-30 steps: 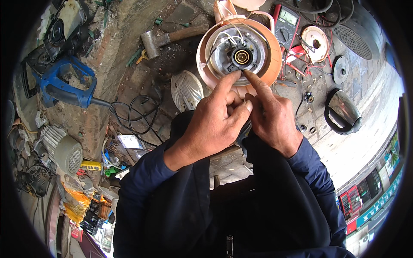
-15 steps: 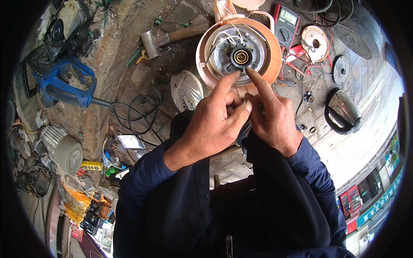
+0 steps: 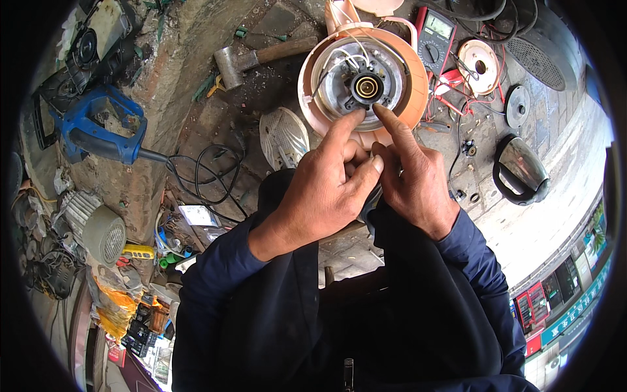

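An upturned pink-orange electric kettle [image 3: 418, 91] shows its metal underside [image 3: 394, 80], with white wires and a round black connector [image 3: 367, 87] with brass-coloured rings in the middle. My left hand [image 3: 321, 189] stretches its index finger to the connector's lower edge; its thumb stands apart and the other fingers curl. From the other side my right hand [image 3: 419, 186] points its index finger to the same edge, its remaining fingers bent and partly hidden behind my left thumb. Both fingertips seem to touch the connector mount. I see nothing held in either hand.
Right of the kettle lie a red-edged multimeter [image 3: 435, 40], a pink round cover [image 3: 479, 66], a grey disc [image 3: 517, 106] and a black-handled steel jug [image 3: 521, 170]. Leftward are a hammer [image 3: 261, 59], a ribbed pale disc [image 3: 283, 138], a blue-handled corded tool [image 3: 104, 124] and an electric motor [image 3: 95, 225].
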The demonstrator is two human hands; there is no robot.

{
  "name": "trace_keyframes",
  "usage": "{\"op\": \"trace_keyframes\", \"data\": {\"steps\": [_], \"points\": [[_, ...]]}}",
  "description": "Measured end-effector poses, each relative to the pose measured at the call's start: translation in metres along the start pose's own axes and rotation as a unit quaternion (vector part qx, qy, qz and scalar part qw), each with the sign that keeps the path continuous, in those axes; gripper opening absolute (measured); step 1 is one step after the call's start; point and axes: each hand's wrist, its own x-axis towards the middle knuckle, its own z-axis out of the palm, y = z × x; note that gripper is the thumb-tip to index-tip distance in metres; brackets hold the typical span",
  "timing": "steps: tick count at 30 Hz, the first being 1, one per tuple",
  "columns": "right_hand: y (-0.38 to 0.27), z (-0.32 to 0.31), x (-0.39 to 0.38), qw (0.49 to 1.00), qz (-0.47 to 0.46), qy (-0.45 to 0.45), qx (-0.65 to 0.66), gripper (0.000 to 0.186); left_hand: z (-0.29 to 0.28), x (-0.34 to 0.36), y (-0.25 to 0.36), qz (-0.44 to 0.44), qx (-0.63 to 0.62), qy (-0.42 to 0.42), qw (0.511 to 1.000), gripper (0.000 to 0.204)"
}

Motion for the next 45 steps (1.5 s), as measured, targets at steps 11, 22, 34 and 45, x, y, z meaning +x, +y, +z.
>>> {"op": "trace_keyframes", "data": {"steps": [11, 22, 34, 45], "points": [[0.004, 0.004, 0.003, 0.998, -0.054, 0.023, -0.001, 0.057, 0.001, 0.001, -0.002, 0.007, -0.001, 0.009, 1.0, 0.059], [0.004, 0.002, 0.002, 0.999, -0.036, 0.01, -0.016, 0.06, 0.002, 0.004, -0.006, 0.009, -0.029, 0.005, 1.0, 0.061], [-0.007, -0.004, -0.002, 0.997, -0.018, 0.061, -0.033, 0.037, -0.034, 0.012, 0.025, 0.152, 0.169, 0.167, 0.959, 0.023], [-0.023, -0.006, 0.009, 0.988, 0.024, 0.135, -0.075, 0.013, -0.054, 0.077, -0.022, 0.309, 0.233, 0.25, 0.888, 0.029]]}}
